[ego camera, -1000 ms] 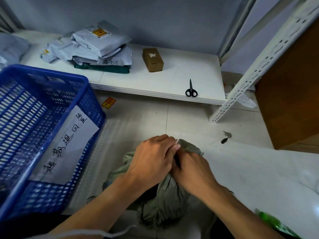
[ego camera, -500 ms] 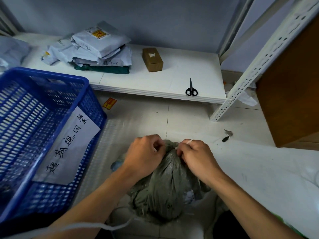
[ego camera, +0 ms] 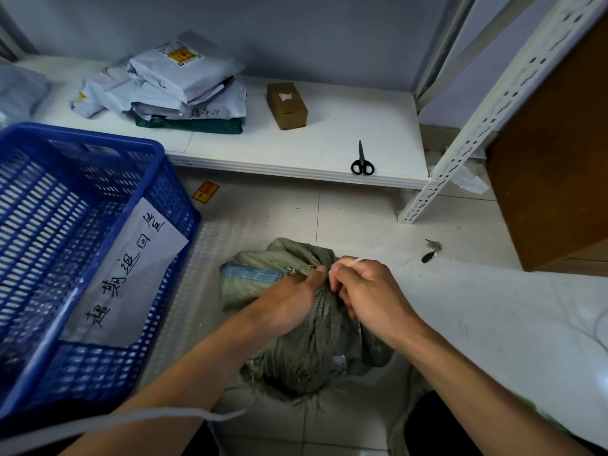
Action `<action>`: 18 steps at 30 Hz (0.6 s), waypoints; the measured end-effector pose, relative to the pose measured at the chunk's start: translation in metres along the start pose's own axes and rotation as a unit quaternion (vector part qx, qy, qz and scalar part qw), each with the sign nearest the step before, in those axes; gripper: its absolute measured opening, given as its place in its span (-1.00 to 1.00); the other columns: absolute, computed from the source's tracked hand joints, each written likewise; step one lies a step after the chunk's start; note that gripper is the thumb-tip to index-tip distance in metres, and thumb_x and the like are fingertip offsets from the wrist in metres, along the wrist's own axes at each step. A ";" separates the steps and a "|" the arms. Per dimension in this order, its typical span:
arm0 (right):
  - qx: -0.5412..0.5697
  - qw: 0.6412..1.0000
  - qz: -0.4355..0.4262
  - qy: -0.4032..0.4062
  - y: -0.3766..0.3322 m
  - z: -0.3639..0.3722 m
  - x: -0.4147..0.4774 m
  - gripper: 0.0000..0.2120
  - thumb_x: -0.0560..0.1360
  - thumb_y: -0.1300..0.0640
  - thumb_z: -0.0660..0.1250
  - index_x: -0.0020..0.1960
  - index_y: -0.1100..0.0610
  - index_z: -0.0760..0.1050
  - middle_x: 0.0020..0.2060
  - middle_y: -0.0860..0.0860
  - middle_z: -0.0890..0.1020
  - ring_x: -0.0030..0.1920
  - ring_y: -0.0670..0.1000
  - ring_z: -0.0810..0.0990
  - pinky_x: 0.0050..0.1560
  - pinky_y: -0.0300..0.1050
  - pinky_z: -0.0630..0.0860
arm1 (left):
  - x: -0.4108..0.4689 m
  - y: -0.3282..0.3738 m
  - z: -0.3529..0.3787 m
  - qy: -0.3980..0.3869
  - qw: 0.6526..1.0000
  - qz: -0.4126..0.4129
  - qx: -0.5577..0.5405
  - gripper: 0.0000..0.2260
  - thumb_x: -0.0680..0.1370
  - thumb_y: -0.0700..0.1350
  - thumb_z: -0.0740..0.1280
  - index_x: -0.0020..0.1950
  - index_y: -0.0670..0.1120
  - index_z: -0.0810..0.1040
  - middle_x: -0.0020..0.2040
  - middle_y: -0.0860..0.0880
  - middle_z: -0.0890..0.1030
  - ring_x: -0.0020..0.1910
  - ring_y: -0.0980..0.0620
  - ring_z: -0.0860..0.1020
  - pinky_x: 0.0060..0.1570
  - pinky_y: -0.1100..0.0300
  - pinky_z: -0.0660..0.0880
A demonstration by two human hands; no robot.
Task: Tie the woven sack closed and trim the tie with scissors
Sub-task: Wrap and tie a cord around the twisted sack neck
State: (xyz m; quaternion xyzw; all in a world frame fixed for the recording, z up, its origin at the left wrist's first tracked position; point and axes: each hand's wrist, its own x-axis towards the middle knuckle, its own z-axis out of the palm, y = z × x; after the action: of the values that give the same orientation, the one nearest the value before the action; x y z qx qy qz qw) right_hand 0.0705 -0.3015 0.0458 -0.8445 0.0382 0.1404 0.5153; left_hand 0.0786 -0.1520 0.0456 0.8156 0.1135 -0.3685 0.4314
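the woven sack (ego camera: 306, 350) is dull grey-green with a pale blue band near its mouth. the tie (ego camera: 345, 262) is white. the scissors (ego camera: 362, 161) are black. the crate (ego camera: 82, 258) is bright blue, latticed with slots, carrying a white sheet (ego camera: 131, 274) with black handwriting. the box (ego camera: 287, 106) is brown.

A pale tiled floor (ego camera: 345, 218) is bounded by a grey-blue wall (ego camera: 296, 34), a low white shelf (ego camera: 329, 139) and a brown cabinet (ego camera: 552, 166).

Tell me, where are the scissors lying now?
The scissors lie on the low white shelf near its front right corner, right of the small brown box, beyond both hands and untouched.
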 end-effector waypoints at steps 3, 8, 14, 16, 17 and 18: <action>0.025 1.000 0.007 -0.001 0.000 -0.001 -0.001 -0.65 0.59 0.20 0.21 -0.37 0.12 0.48 -0.59 -0.11 0.43 -0.50 -0.10 0.38 -0.30 -0.09 0.36 | 0.000 0.003 0.000 -0.009 0.997 -0.016 -0.069 -0.50 0.67 0.25 0.15 0.35 -0.07 0.61 0.32 -0.08 0.63 0.29 -0.08 0.58 0.37 0.01 0.44; 0.123 0.992 0.027 -0.012 -0.004 -0.004 -0.002 -0.66 0.63 0.22 0.17 -0.30 0.22 0.47 -0.56 0.03 0.32 -0.52 0.00 0.29 -0.44 -0.13 0.28 | 0.000 -0.001 -0.004 -0.068 0.974 -0.035 -0.213 -0.62 0.60 0.15 0.28 0.14 -0.09 0.72 0.01 -0.13 0.78 0.04 -0.12 0.74 0.27 -0.08 0.58; 0.150 0.988 0.019 -0.026 -0.007 -0.004 0.001 -0.65 0.64 0.22 0.16 -0.31 0.23 0.47 -0.59 0.01 0.33 -0.55 0.01 0.30 -0.47 -0.17 0.32 | -0.005 -0.001 -0.004 -0.117 0.950 -0.044 -0.286 -0.50 0.60 0.21 0.26 0.21 -0.18 0.68 0.09 -0.25 0.74 0.14 -0.26 0.70 0.30 -0.14 0.57; 0.163 0.986 0.020 -0.025 -0.007 -0.005 0.003 -0.64 0.64 0.21 0.16 -0.31 0.22 0.46 -0.58 0.01 0.31 -0.55 0.02 0.29 -0.47 -0.15 0.31 | -0.005 -0.001 -0.004 -0.108 0.949 -0.040 -0.294 -0.50 0.62 0.23 0.25 0.19 -0.16 0.70 0.06 -0.23 0.75 0.09 -0.23 0.72 0.25 -0.09 0.59; 0.167 0.985 0.020 -0.025 -0.008 -0.006 0.003 -0.63 0.65 0.20 0.16 -0.32 0.21 0.46 -0.59 0.01 0.31 -0.55 0.03 0.28 -0.47 -0.14 0.31 | -0.005 0.000 -0.003 -0.104 0.947 -0.038 -0.300 -0.50 0.62 0.24 0.25 0.18 -0.16 0.71 0.05 -0.22 0.76 0.07 -0.21 0.73 0.21 -0.07 0.60; 0.170 0.985 0.019 -0.024 -0.009 -0.006 0.004 -0.63 0.65 0.20 0.16 -0.32 0.20 0.46 -0.59 0.01 0.31 -0.55 0.03 0.28 -0.46 -0.13 0.31 | -0.006 0.001 -0.003 -0.100 0.947 -0.034 -0.303 -0.50 0.63 0.23 0.25 0.17 -0.17 0.71 0.05 -0.23 0.76 0.05 -0.20 0.73 0.16 -0.04 0.62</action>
State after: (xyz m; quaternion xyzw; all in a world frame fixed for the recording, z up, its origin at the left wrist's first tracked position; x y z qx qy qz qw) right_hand 0.0768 -0.3019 0.0549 -0.7404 0.0657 0.1616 0.6492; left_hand 0.0760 -0.1493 0.0516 0.6011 0.2034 -0.4112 0.6544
